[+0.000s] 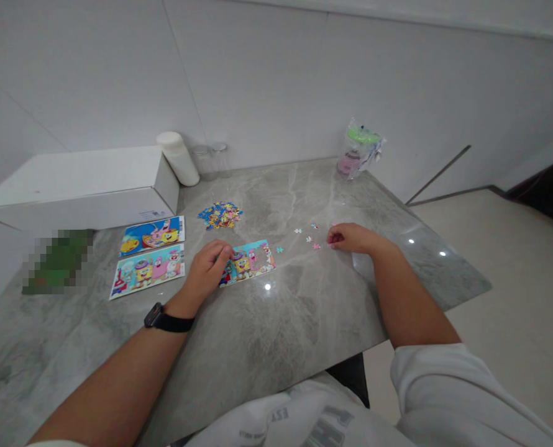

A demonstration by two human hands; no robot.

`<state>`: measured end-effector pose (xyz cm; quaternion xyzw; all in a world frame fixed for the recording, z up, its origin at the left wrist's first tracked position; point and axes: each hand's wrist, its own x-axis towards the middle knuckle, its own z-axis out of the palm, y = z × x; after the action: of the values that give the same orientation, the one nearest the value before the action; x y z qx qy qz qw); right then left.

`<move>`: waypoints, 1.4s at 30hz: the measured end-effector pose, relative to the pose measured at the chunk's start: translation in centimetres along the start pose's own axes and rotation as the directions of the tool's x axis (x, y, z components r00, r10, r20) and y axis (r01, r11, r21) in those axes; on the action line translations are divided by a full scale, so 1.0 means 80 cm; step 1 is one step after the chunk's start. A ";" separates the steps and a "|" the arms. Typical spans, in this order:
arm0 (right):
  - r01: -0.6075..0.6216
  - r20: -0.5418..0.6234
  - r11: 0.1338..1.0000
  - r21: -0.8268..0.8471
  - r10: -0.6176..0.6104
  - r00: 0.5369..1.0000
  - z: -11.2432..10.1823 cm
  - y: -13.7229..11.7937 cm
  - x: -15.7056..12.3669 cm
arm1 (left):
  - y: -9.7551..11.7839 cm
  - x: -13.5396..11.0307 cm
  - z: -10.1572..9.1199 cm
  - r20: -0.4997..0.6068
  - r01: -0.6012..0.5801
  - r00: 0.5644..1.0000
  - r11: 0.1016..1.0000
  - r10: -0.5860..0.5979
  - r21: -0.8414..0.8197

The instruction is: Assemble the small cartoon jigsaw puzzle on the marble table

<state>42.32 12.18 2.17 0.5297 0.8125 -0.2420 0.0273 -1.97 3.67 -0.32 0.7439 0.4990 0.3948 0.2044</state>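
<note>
A partly assembled jigsaw puzzle (253, 258) with cartoon figures lies flat on the grey marbled table, with a gap showing towards its right end. My left hand (209, 264) rests on its left end, fingers curled against it and covering that part. To the right, my right hand (348, 238) is low over the table with its fingertips drawn together; what they hold, if anything, is hidden. Beside those fingers are several loose pieces, among them a pink puzzle piece (316, 246) and a whitish puzzle piece (298, 231). A teal puzzle piece (279, 249) sits just off the puzzle's right edge.
A heap of puzzle pieces (220, 215) lies behind the puzzle. Two picture cards, an upper card (153, 236) and a lower card (148, 270), lie left. Along the wall stand a white box (71, 186), a white bottle (178, 159), glasses (219, 160) and a bagged cup (358, 155).
</note>
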 end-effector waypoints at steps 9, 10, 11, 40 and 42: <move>-0.083 -0.265 0.990 -0.117 0.049 0.963 -0.006 0.004 0.004 | -0.002 -0.001 0.000 0.016 0.017 1.000 1.000 -0.017 -0.006; -0.117 -0.296 0.986 -0.115 0.079 0.952 -0.007 0.007 0.004 | -0.002 -0.001 0.000 0.018 0.019 1.000 1.000 -0.019 -0.007; -0.155 -0.318 0.982 -0.106 0.114 0.941 -0.008 0.009 0.003 | -0.002 -0.001 0.000 0.020 0.020 1.000 1.000 -0.020 -0.009; -0.365 -0.437 0.927 -0.084 0.295 0.850 0.009 0.029 0.015 | 0.000 -0.001 0.000 0.037 0.024 0.999 1.000 -0.025 0.013; -0.356 -0.439 0.930 -0.087 0.285 0.852 0.010 0.029 0.017 | 0.001 -0.001 0.000 0.038 0.033 0.999 0.999 -0.034 0.020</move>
<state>43.55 13.76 0.21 0.6934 0.7162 -0.0466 -0.0640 -1.95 3.58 -0.30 0.7448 0.5110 0.3722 0.2133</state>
